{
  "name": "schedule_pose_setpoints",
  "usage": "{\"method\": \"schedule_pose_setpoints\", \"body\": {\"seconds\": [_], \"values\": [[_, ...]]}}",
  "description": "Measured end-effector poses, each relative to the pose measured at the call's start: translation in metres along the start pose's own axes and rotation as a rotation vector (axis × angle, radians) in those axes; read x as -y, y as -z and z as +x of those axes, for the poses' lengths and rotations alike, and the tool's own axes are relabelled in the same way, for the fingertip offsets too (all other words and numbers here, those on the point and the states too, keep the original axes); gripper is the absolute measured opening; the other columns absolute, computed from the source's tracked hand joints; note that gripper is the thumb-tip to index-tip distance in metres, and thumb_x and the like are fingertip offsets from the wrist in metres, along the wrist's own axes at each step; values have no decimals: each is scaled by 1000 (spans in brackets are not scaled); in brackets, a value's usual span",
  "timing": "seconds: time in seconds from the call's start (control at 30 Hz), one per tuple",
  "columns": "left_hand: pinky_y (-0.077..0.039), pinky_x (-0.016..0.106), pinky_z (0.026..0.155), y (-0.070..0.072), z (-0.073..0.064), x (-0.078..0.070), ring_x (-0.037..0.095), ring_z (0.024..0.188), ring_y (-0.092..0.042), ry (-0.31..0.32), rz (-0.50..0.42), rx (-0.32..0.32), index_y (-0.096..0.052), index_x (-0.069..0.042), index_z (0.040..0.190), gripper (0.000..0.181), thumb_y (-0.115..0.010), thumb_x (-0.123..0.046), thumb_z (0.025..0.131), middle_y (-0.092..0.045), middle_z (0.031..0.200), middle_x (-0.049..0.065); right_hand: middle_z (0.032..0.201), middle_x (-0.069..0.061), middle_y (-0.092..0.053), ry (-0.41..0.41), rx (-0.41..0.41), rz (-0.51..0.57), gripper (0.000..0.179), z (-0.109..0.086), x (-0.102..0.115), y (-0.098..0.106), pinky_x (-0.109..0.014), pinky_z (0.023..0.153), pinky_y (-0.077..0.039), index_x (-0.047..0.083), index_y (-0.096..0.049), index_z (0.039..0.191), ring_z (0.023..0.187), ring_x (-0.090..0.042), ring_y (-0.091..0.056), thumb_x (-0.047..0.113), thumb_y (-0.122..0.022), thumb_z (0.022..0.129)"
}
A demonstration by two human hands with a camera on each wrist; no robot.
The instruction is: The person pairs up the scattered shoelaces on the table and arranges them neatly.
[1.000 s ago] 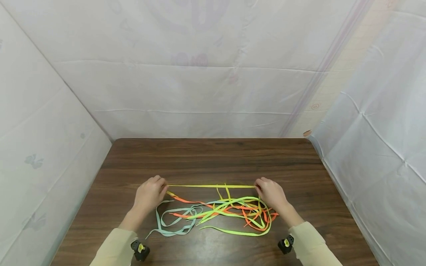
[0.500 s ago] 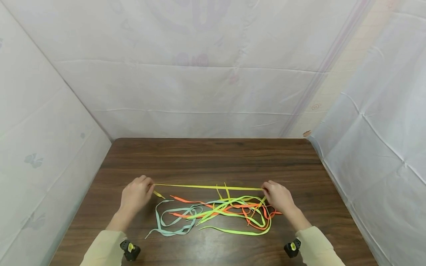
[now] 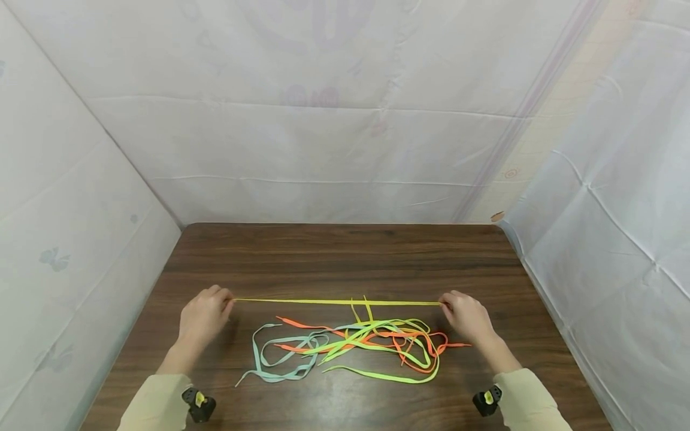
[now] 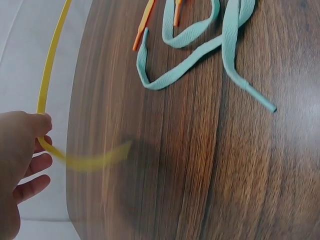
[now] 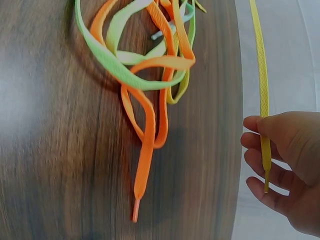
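Observation:
A yellow shoelace (image 3: 334, 301) is stretched level between both hands, beyond a tangle of other laces. My left hand (image 3: 203, 314) pinches it between thumb and fingers; in the left wrist view its loose tail (image 4: 95, 161) hangs past the fingers, blurred. My right hand (image 3: 468, 317) pinches the other end, and its tip (image 5: 266, 180) lies over the palm in the right wrist view. On the table, green (image 3: 377, 377), orange (image 3: 299, 325) and light blue (image 3: 269, 377) laces overlap. Two short yellow lace ends (image 3: 369, 310) poke out at the back of the pile.
The dark wooden table (image 3: 345, 257) has a white cloth (image 3: 302, 149) hanging behind it and more cloth along both sides. Black wrist devices (image 3: 199, 405) show at the sleeves. The light blue lace spreads left of the pile; an orange end (image 3: 458, 345) points right.
My hands have moved apart, left hand leftward and right hand rightward, and the yellow span between them has grown longer. An orange end at the right has been drawn out a little from the pile.

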State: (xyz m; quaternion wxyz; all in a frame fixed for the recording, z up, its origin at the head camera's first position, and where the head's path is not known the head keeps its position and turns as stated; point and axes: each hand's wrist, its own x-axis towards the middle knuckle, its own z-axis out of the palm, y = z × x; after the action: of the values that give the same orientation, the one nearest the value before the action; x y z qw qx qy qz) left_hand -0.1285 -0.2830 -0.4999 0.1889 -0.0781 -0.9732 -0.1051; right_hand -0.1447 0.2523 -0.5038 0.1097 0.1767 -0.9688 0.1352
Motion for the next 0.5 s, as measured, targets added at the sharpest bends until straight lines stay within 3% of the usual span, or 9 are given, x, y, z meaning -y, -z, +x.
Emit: {"method": "schedule_pose_setpoints", "body": {"seconds": [0.23, 0.5], "values": [[-45, 40, 48, 0, -3, 10, 26, 62, -57, -16, 17, -16, -64, -7, 74, 11, -75, -10, 72, -59, 71, 4, 74, -2, -61, -19, 2, -12, 4, 1, -9, 7, -26, 47, -43, 6, -68, 83, 56, -10, -54, 4, -69, 79], [-43, 40, 46, -4, -5, 21, 27, 56, -54, -83, 40, -56, -62, -5, 74, 11, -73, -3, 71, -59, 66, 6, 74, -3, -60, -40, -3, -26, 5, 4, -19, 13, -28, 46, -42, 5, -68, 83, 55, -11, -52, 4, -69, 79]]}}
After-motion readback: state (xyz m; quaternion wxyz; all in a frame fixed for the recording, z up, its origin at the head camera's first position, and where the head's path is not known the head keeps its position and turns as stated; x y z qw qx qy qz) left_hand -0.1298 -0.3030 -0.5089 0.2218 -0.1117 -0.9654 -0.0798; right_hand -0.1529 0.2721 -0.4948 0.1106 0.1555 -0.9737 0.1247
